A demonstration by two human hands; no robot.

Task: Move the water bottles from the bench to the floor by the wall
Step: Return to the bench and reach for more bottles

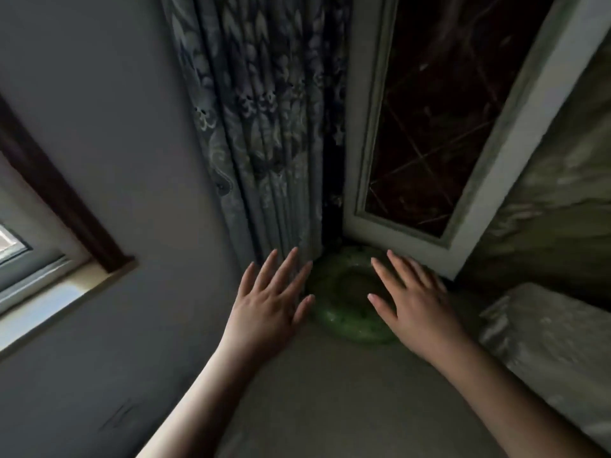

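Both arms reach forward, palms down. The left hand [271, 299] and right hand [413, 300] hold nothing, fingers [291, 259] spread, hovering on either side of a green inflatable ring [344, 312] on the floor [330, 391] by the curtain [264, 143]. No water bottles are in view.

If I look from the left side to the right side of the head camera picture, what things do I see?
Window → wall → curtain → left hand → green ring → right hand → plastic-wrapped bundle.
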